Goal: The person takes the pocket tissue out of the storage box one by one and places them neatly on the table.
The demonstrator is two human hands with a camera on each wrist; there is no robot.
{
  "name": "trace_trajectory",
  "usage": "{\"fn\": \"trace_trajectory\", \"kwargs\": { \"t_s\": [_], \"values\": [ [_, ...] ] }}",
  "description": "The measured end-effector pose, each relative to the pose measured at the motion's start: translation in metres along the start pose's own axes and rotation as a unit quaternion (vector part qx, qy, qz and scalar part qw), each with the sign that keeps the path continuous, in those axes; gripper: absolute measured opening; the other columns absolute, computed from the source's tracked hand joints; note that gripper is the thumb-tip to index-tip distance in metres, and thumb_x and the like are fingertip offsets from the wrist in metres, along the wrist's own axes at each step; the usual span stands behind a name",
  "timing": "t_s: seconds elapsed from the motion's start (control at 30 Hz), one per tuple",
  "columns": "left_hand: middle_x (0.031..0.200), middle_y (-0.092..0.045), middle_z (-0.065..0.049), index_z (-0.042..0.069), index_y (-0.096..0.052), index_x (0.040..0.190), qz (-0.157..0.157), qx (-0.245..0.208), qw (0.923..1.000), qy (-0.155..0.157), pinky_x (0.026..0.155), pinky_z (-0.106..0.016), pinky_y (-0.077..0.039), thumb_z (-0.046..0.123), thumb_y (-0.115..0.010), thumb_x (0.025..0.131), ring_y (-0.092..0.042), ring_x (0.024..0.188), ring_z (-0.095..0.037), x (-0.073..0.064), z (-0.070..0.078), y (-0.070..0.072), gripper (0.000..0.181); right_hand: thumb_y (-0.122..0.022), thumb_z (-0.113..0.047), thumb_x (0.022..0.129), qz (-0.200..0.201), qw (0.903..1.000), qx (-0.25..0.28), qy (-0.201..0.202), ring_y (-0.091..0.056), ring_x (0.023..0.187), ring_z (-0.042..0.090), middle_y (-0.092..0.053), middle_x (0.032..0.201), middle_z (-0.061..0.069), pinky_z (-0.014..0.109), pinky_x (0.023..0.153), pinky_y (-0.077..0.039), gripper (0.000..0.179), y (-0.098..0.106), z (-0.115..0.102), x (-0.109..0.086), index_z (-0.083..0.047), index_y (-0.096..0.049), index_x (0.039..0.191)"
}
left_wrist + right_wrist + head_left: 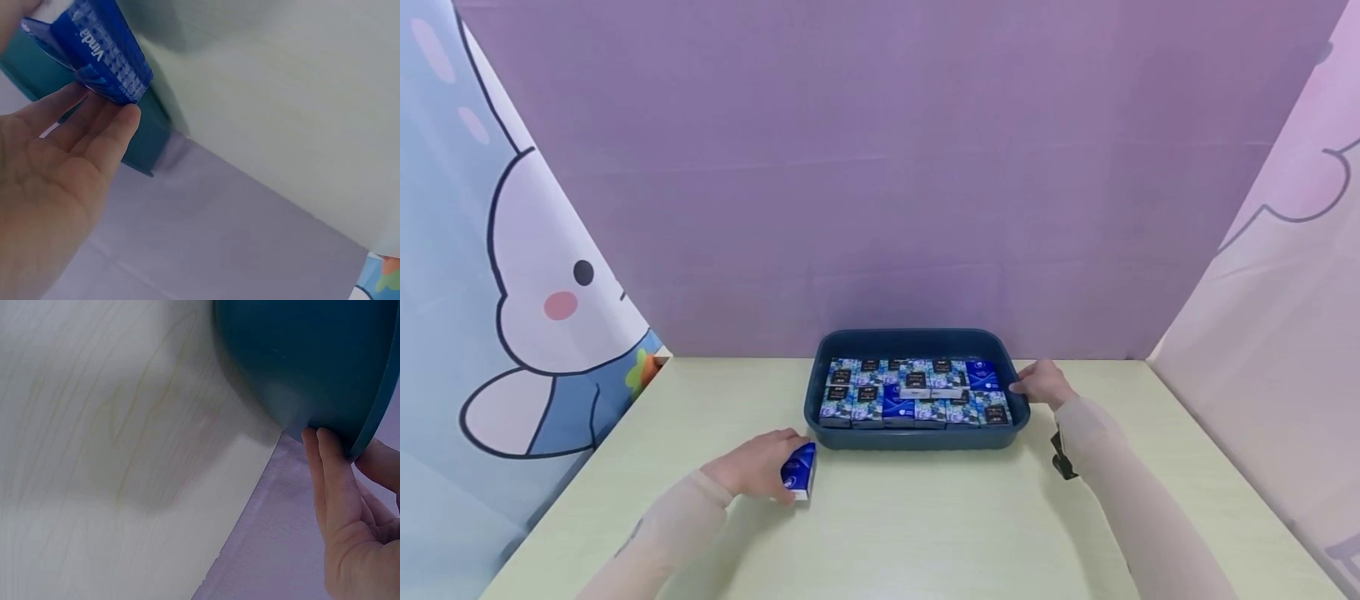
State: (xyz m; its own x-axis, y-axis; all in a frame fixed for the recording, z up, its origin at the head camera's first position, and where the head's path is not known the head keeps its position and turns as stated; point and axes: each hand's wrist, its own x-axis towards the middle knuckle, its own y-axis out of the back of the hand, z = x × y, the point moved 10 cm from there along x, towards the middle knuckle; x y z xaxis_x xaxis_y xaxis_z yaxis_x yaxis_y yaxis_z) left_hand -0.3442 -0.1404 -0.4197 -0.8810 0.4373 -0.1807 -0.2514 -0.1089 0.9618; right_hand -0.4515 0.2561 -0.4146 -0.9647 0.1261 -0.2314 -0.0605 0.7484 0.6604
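My left hand [760, 467] grips a small blue tissue packet [800, 469] just outside the front left corner of a dark teal tray [917, 439]. In the left wrist view, that tissue packet [103, 53] reads "Vinda" and sits between thumb and fingers. My right hand [1043, 383] pinches the tray's right rim, thumb on one side and fingers against the outer wall. The right wrist view shows the fingers of this hand [350, 506] on the tray wall [300, 369]. Several tissue packets [867, 406] with floral print and some plain blue ones lie inside the tray in rows, two stacked on top.
The tray stands on a pale wood-grain table [910, 525] near its back edge. Behind it hangs a purple cloth [895, 183]. Cartoon-printed curtains [557, 225] flank the table on both sides. A black strap or device [1063, 457] shows at the right wrist.
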Motion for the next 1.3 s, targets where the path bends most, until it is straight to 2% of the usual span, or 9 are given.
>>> {"fn": "trace_trajectory", "kwargs": {
  "t_s": [0.23,0.5,0.7,1.0,1.2,1.3],
  "values": [
    [0.121,-0.054,-0.01,0.002,-0.048,0.129,0.005,-0.006,1.0,0.003,0.097,-0.044,-0.043,0.027,-0.084,0.061,-0.052,0.103,-0.023,0.009,-0.011,-0.003,0.081,-0.06,-0.004,0.086,0.001,1.0,-0.001,0.005,-0.062,0.096,0.034,-0.054,0.118,0.033,0.043,0.088,-0.05,0.038,0.001,0.0,0.002,0.016,-0.05,0.118],
    [0.121,-0.053,-0.011,0.0,-0.048,0.129,0.005,-0.004,1.0,-0.004,0.097,-0.044,-0.043,0.027,-0.085,0.06,-0.052,0.105,-0.025,0.015,-0.015,-0.007,0.082,-0.061,-0.002,0.085,0.003,0.9998,0.0,0.021,-0.064,0.089,0.029,-0.058,0.112,0.032,0.04,0.082,-0.053,0.035,0.001,-0.003,0.001,0.017,-0.053,0.113],
    [0.121,-0.053,-0.011,0.001,-0.048,0.129,0.007,-0.003,1.0,-0.003,0.097,-0.045,-0.043,0.028,-0.085,0.061,-0.052,0.106,-0.025,0.018,-0.019,-0.009,0.082,-0.06,-0.003,0.086,0.0,0.9999,0.003,0.017,-0.063,0.094,0.032,-0.054,0.117,0.033,0.041,0.085,-0.051,0.037,0.0,-0.001,0.003,0.017,-0.051,0.116],
    [0.118,-0.054,-0.011,-0.002,-0.049,0.127,0.014,-0.013,0.9997,-0.012,0.096,-0.043,-0.044,0.025,-0.086,0.057,-0.053,0.102,-0.024,0.02,-0.016,-0.011,0.083,-0.06,-0.003,0.086,0.004,0.9998,-0.002,0.021,-0.064,0.094,0.033,-0.055,0.116,0.034,0.04,0.083,-0.053,0.038,0.001,-0.002,0.002,0.018,-0.051,0.116],
    [0.116,-0.055,-0.012,-0.004,-0.05,0.125,0.022,-0.002,0.9993,-0.031,0.094,-0.042,-0.045,0.024,-0.086,0.056,-0.054,0.1,-0.024,0.021,-0.012,-0.01,0.083,-0.06,-0.002,0.085,0.007,0.9998,0.009,0.019,-0.064,0.094,0.034,-0.055,0.115,0.034,0.038,0.081,-0.054,0.036,0.001,-0.001,0.002,0.018,-0.051,0.114],
    [0.116,-0.055,-0.013,-0.004,-0.05,0.125,0.022,0.001,0.9993,-0.03,0.093,-0.042,-0.045,0.025,-0.086,0.056,-0.054,0.099,-0.024,0.021,-0.011,-0.01,0.083,-0.059,-0.001,0.086,0.007,0.9997,0.011,0.019,-0.064,0.095,0.034,-0.054,0.116,0.034,0.039,0.081,-0.053,0.035,0.001,-0.002,0.001,0.017,-0.052,0.114]
  ]
}}
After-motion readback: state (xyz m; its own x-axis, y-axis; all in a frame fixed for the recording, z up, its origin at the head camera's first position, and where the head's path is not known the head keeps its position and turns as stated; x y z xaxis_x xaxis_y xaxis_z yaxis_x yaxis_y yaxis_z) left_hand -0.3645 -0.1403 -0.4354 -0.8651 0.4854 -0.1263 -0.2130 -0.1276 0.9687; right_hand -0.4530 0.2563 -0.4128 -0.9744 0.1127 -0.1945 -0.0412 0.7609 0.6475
